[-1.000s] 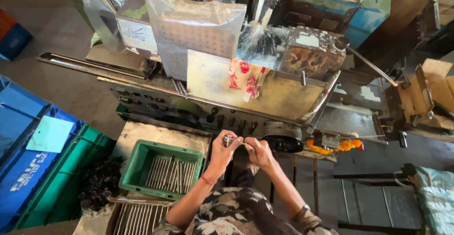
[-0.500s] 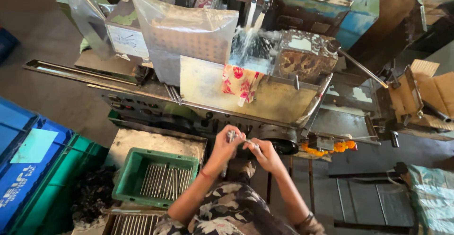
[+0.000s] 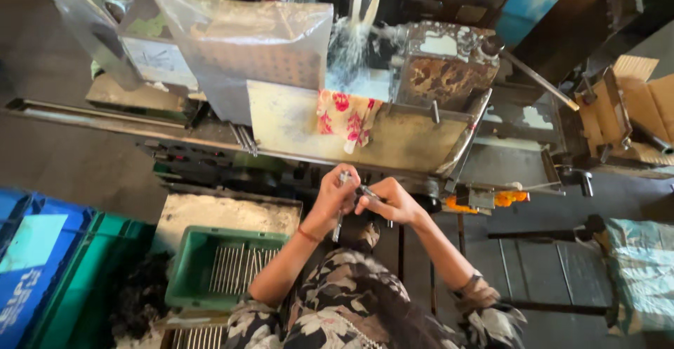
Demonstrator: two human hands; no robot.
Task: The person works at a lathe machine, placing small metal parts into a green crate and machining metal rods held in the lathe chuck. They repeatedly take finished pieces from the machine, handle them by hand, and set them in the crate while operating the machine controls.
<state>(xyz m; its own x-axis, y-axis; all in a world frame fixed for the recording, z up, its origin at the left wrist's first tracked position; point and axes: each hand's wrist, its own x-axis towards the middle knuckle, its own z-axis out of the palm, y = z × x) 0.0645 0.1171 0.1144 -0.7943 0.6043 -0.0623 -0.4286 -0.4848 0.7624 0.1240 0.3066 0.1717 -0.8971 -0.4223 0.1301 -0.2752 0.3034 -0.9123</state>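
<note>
The person sat close against a grimy metal machine [image 3: 365, 138], both hands raised in front of its lower edge. The left hand [image 3: 332, 198] was closed around a thin metal rod [image 3: 339, 215] held near upright, its lower end hanging below the palm. The right hand [image 3: 393, 203] pinched a second small metal piece [image 3: 370, 193] at the fingertips, just beside the left hand; whether the two pieces touched could not be made out. To the person's left stood a green plastic crate [image 3: 184, 279] holding a row of similar rods [image 3: 239, 268] laid side by side. More rods [image 3: 200, 336] lay below it, cut off by the bottom edge of the view. Further left were a larger green bin [image 3: 91, 286] and a blue crate [image 3: 35, 272], both cut by the edge of the view, with a pale card lying on the blue one. A dark tangled heap [image 3: 137, 300] lay between bin and crate; its material could not be identified. On the machine's tray hung a red-patterned cloth [image 3: 347, 119], and clear plastic bags [image 3: 246, 40] stood behind, contents indistinct. An open cardboard box [image 3: 639, 110] sat at far right, interior hidden
</note>
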